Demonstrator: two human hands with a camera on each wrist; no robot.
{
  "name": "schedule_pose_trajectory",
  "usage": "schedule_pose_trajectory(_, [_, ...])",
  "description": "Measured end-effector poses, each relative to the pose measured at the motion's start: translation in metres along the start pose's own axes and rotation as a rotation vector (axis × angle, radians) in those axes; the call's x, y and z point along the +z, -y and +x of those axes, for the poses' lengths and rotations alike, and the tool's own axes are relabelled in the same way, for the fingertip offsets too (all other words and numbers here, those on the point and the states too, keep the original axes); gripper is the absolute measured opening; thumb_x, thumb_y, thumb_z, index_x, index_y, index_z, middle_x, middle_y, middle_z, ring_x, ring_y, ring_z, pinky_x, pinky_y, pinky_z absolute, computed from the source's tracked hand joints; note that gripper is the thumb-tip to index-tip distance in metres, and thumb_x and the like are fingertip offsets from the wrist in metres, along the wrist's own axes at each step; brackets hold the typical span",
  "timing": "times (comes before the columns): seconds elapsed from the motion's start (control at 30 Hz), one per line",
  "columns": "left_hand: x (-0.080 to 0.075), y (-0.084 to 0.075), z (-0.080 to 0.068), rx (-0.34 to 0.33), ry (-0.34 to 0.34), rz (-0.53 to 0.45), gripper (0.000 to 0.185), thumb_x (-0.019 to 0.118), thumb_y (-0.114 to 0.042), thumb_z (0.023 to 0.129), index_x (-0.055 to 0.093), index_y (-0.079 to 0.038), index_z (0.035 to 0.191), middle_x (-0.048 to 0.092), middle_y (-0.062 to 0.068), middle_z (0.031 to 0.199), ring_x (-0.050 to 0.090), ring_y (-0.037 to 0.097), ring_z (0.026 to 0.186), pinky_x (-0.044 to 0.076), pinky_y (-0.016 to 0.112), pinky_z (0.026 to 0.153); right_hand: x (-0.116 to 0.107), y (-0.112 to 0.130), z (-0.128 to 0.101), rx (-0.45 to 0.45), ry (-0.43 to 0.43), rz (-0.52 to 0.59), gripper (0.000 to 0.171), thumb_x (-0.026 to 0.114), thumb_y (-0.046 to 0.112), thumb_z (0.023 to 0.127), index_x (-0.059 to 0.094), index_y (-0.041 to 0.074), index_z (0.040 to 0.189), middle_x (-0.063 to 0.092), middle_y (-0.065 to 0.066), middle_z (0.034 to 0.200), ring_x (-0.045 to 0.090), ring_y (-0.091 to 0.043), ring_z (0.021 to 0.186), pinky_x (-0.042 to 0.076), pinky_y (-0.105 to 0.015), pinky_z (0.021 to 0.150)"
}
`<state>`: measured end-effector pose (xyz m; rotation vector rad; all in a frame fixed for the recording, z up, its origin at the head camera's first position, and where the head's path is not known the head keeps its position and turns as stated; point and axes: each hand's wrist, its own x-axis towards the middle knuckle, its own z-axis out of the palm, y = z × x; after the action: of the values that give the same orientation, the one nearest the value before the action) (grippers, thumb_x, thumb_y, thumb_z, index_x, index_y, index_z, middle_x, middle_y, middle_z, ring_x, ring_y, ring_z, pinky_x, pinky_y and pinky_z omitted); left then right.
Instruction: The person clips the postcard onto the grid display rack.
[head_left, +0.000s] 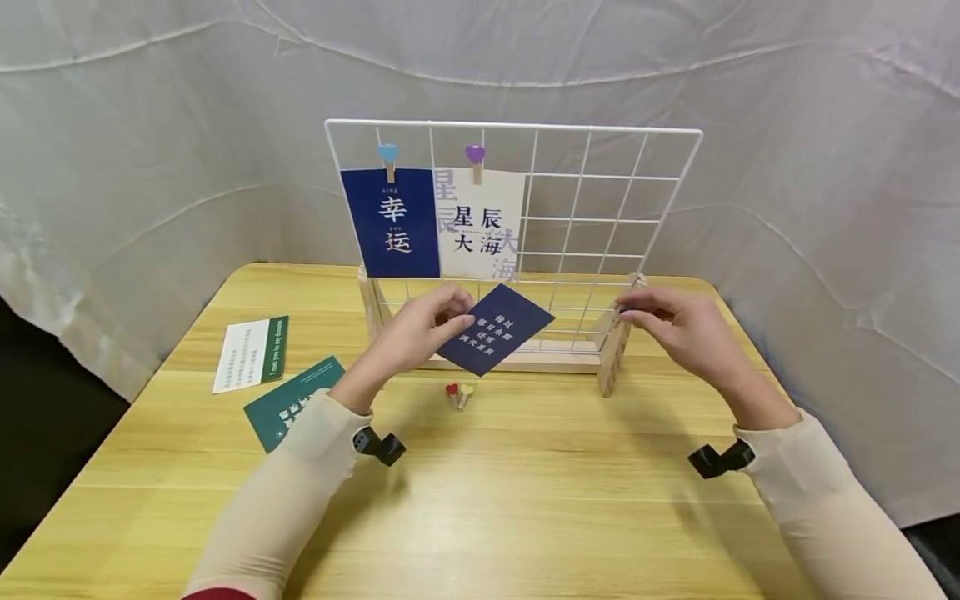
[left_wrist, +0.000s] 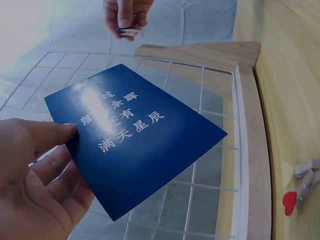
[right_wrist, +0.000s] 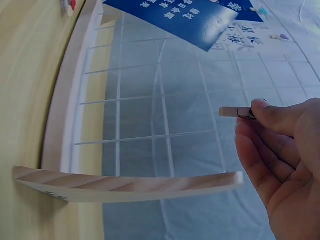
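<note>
Before the rectangular white wire grid (head_left: pixel 513 126), the left hand (head_left: pixel 426 327) pinches an oblong navy paper card (head_left: pixel 501 332) by 1 edge, apparently to leave its face uncovered; by the grid's right end, the right hand (head_left: pixel 688 333) pinches a small wooden clothespin (right_wrist: pixel 229 111), tip free.

Desk (head_left: pixel 487 508): pale yellow wood grain. Wooden grid stand (head_left: pixel 517 362) toward the back. Red-heart clip (head_left: pixel 452 390) and yellow-heart clip (head_left: pixel 467 391) together in front of it. Left side: white-and-green card (head_left: pixel 246 357), just beside a green card (head_left: pixel 288 402).
</note>
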<state>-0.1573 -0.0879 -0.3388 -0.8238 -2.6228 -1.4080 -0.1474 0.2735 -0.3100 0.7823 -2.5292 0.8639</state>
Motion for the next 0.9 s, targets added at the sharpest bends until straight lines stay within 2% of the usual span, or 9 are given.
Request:
schedule_pose_trajectory(0.1, [0.002, -0.003, 0.004, 0.004, -0.029, -0.02, 0.009, 0.06, -0.013, 0.099, 0.061, -0.009, 0.107, 0.067, 0.004, 0.095, 0.062, 0.018, 0.082, 0.053, 0.033, 0.072, -0.005, 0.006, 0.008, -0.007, -0.027, -0.01, 0.018, 0.072, 0.006, 0.089, 0.074, 0.009, 0.107, 0.073, -0.001, 0.097, 0.062, -0.001, 0.079, 0.046, -0.011, 0.065])
schedule_pose_trajectory(0.37, [0.008, -0.012, 0.015, 0.02, -0.118, -0.023, 0.012, 0.062, -0.014, 0.097, 0.061, -0.01, 0.109, 0.067, 0.004, 0.096, 0.062, 0.019, 0.083, 0.054, 0.034, 0.075, -0.015, 0.018, 0.025, -0.084, -0.092, -0.001, 0.016, 0.073, 0.003, 0.087, 0.075, 0.008, 0.103, 0.073, 0.0, 0.089, 0.063, -0.004, 0.073, 0.045, -0.012, 0.062])
schedule_pose_trajectory(0.63, [0.015, -0.02, 0.029, 0.056, -0.195, -0.073, 0.013, 0.063, -0.015, 0.097, 0.06, -0.01, 0.108, 0.066, 0.004, 0.097, 0.061, 0.019, 0.082, 0.051, 0.033, 0.072, -0.022, 0.029, 0.038, -0.093, -0.124, -0.031, 0.016, 0.073, 0.005, 0.088, 0.074, 0.007, 0.103, 0.073, 0.0, 0.087, 0.064, -0.008, 0.07, 0.044, -0.011, 0.06])
schedule_pose_trajectory(0.9, [0.023, -0.028, 0.041, 0.064, -0.283, -0.112, 0.017, 0.064, -0.017, 0.097, 0.062, -0.008, 0.11, 0.066, 0.004, 0.099, 0.061, 0.017, 0.085, 0.051, 0.032, 0.076, -0.03, 0.042, 0.054, -0.087, -0.176, -0.053, 0.014, 0.074, 0.006, 0.087, 0.076, 0.005, 0.1, 0.074, -0.003, 0.088, 0.059, 0.009, 0.07, 0.045, -0.009, 0.06])
